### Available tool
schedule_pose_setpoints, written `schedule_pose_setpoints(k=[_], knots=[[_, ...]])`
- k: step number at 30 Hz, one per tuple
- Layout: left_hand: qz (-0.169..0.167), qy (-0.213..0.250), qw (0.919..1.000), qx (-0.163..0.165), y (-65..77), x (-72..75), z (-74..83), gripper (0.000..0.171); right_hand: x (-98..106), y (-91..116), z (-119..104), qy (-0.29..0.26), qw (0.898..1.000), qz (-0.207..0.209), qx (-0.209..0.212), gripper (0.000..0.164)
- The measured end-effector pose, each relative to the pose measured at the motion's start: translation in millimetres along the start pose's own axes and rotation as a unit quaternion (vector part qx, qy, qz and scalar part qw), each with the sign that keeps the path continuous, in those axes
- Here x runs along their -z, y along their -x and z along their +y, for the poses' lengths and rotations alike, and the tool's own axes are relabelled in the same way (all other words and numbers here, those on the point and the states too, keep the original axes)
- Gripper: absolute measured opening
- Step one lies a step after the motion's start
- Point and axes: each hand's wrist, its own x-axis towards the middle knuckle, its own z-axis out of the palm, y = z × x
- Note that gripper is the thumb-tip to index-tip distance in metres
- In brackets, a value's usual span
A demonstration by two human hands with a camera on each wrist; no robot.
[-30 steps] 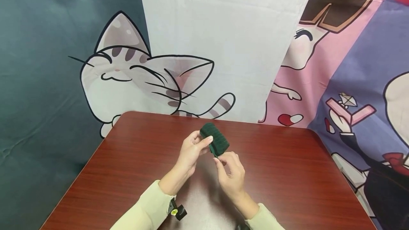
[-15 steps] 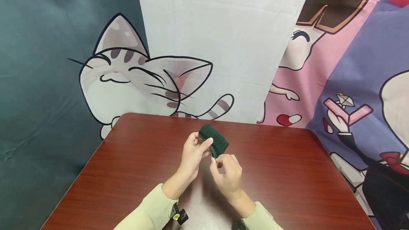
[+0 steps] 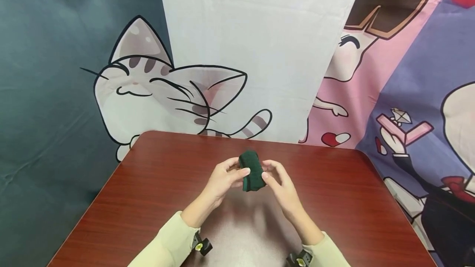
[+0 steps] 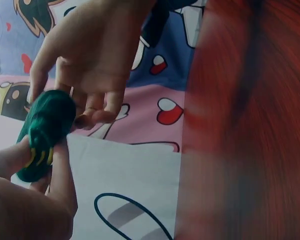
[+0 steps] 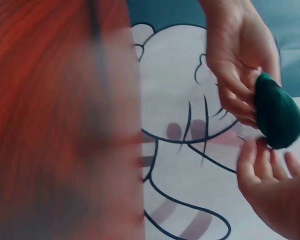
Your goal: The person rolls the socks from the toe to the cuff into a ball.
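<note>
A compact roll of dark green ribbed knit fabric [image 3: 253, 170], sock-like in look, is held in the air above the table. Small yellow marks show on the green roll [image 4: 42, 135] in the left wrist view. My left hand [image 3: 221, 181] pinches its left side, thumb in front and fingers behind. On the other side, my right hand [image 3: 282, 187] has its thumb tip at the roll's right edge, fingers loosely bent. The right wrist view puts those right-hand fingertips [image 5: 262, 157] close to the roll's end, without a firm grip.
A reddish-brown wooden table [image 3: 156, 176] spreads below both hands. Behind it hangs a printed cloth backdrop [image 3: 208, 19] with a cartoon cat and figures. Dark wrist cameras [image 3: 202, 245] are strapped at the pale sleeves [image 3: 163, 240].
My right hand has let go of the roll's lower corner and moved up along its right side. The roll has turned more upright and come slightly lower, still held by my left hand.
</note>
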Motion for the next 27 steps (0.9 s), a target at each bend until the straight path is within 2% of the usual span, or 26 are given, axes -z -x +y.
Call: schedule_pose_setpoints(k=[3,7,18,27], knots=[[-0.037,-0.022,0.999,0.008,0.4,2.2,-1.0,0.046,8,-3,-2,-0.023,0.996,-0.052,-0.066,0.039],[-0.061,-0.047,0.997,0.011,0.9,2.8,-1.5,0.048,13,-5,-1,-0.035,0.991,-0.073,-0.111,0.043],[-0.056,-0.065,0.9961,0.022,0.2,3.8,-4.2,0.05,15,-7,2,-0.044,0.984,-0.085,-0.148,0.046],[-0.065,-0.074,0.9943,0.041,1.9,5.0,-5.6,0.052,15,-5,4,-0.037,0.982,-0.094,-0.157,0.047]])
